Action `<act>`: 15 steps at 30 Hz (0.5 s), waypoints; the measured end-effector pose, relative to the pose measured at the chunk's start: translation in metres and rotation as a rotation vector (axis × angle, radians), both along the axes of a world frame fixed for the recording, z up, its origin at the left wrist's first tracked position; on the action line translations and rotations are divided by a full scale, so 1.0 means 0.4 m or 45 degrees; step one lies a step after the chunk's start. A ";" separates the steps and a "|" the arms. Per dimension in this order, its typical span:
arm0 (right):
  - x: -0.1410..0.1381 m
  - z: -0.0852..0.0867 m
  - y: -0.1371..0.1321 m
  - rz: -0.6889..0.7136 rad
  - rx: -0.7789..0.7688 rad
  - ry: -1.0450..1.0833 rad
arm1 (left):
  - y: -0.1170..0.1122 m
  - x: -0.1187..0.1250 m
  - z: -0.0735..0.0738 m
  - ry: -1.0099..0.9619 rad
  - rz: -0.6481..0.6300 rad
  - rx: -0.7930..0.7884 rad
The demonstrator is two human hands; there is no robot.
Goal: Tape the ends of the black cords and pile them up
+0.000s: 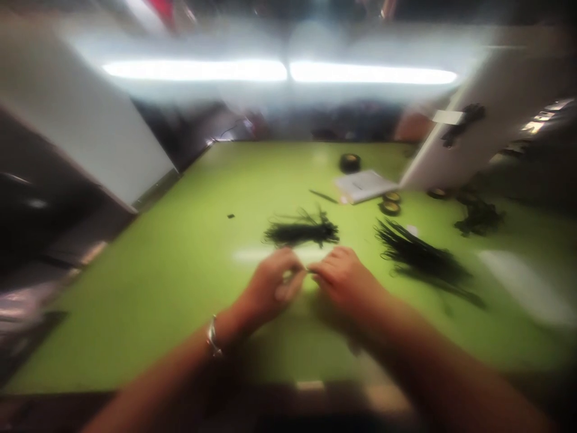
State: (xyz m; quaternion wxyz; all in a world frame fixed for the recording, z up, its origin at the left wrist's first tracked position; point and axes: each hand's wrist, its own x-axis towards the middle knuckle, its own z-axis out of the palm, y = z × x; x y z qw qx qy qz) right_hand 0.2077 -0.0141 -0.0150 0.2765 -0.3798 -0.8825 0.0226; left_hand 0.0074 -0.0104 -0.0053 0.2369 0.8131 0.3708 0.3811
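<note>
My left hand (278, 278) and my right hand (343, 278) meet low over the green table (171, 300), fingertips almost touching. Both are closed in a pinch. A short, thin dark piece (309, 270) shows between the fingertips; it is too small and blurred to name, and most of it is hidden by the fingers. Just beyond my hands lies a bundle of thin black wires (300, 231), gathered at its right end. To the right of my right hand, a longer bundle of black wires (419, 249) is spread at a slant.
Farther back are a black tape roll (350, 162), a white paper pad (364, 185), a dark pen (324, 196) and smaller tape rolls (389, 207). A dark tangle (480, 215) lies at far right. Pale panels (103, 114) flank the table beneath bright tube lights (198, 70).
</note>
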 end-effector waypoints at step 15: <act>0.021 0.034 -0.001 -0.143 0.505 -0.072 | 0.024 -0.029 0.010 -0.433 -0.147 -1.114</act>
